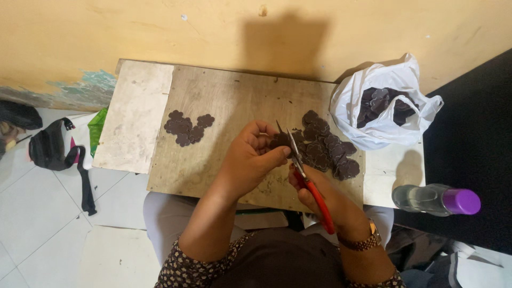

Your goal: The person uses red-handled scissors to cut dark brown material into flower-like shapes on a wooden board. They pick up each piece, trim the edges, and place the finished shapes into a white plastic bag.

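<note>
The left hand (248, 157) pinches a small dark flower-shaped cutout (279, 140) over the tabletop (224, 101), while the right hand (314, 186) is clenched on the red-handled scissors (304, 173). With the blades just beside the left fingertips (282, 153), 1 slip could nick them or spoil the piece.

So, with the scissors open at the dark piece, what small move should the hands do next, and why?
Probably close the scissors for one short snip. The right hand holds their red handles, and the open blades sit at the edge of the dark flower-shaped piece pinched in the left hand. Then the left hand could turn the piece a little.
</note>
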The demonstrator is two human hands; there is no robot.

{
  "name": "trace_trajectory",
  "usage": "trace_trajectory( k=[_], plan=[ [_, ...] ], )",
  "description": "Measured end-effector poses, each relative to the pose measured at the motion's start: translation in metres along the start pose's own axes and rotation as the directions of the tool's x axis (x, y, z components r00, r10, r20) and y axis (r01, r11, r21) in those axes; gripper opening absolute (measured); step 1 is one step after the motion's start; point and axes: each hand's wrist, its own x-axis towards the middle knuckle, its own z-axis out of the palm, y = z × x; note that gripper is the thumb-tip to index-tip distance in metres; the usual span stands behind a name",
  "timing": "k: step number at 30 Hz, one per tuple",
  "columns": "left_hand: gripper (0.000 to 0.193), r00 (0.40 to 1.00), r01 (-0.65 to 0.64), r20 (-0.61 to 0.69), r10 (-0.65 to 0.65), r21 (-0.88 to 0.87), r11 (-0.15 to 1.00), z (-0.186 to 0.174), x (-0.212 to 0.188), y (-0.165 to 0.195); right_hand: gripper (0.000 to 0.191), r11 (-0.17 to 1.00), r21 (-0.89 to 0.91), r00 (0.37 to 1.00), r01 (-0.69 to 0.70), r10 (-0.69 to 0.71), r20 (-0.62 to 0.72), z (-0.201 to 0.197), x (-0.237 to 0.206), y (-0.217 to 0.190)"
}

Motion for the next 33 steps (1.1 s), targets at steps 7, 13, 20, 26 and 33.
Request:
trace_trajectory(
  k=[7,13,20,26,33],
  plan=[
    [0.024,0.999,0.026,0.018,-0.026,0.002,1.000,-0.0039,-0.0001,-0.0025,0.067,0.998,0.056,1.000,-0.019,0.019,0.002,0.0008,-0.0016,-0.0010],
    [0.024,0.997,0.062,0.045,-0.057,-0.120,0.991,-0.0042,0.0001,-0.0016,0.067,0.997,0.075,0.999,0.024,-0.026,0.024,0.0011,-0.0018,-0.0004],
    [0.026,0.997,0.069,0.024,-0.068,-0.047,0.997,-0.0069,-0.0006,0.0037,0.063,1.000,-0.008,1.000,-0.028,0.028,0.013,-0.0048,-0.0009,0.0025],
    [0.025,1.000,0.020,0.010,-0.021,0.012,1.000,-0.0034,-0.0003,0.0006,0.062,0.998,-0.019,0.999,-0.052,0.053,0.009,-0.0054,0.0001,0.0062],
    [0.023,1.000,0.002,0.019,-0.002,-0.011,1.000,-0.0015,0.0018,-0.0032,0.068,0.996,-0.003,0.994,-0.090,0.089,-0.057,0.0001,-0.0024,0.0068]
  ],
)
